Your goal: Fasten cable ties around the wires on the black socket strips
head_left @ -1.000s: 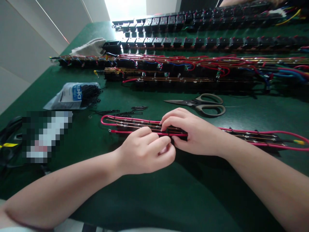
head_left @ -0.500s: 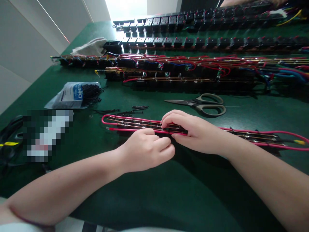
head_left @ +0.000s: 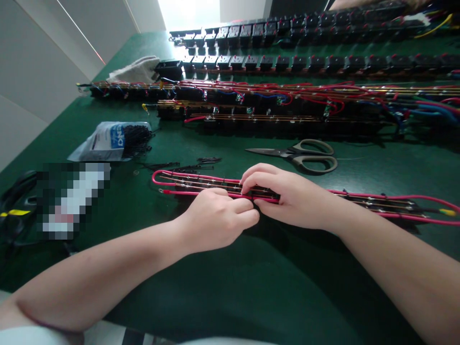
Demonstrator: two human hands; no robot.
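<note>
A long black power-socket strip (head_left: 386, 203) lies in front of me, with thin metal rods along its face and a red cable (head_left: 194, 192) looped round its edges. Small black cable ties hold the cable to the strip in places. My right hand (head_left: 287, 194) arches over the strip's middle, thumb on the near edge and fingers on the far side, gripping it. Just left of it, my left hand (head_left: 223, 215) is closed at the near edge, knuckles up. Its fingertips are hidden, so what it pinches cannot be seen.
Scissors (head_left: 298, 154) lie beyond the strip. Loose cable ties (head_left: 194, 167) are scattered at its far left, near a plastic bag (head_left: 109, 141) of more ties. Black cables (head_left: 16, 206) lie at left. Further socket strips (head_left: 305, 62) and wired strips (head_left: 251, 91) fill the back.
My left hand has shifted very slightly, with its fingers drawn a little closer together. My right hand and the strip stay in place.
</note>
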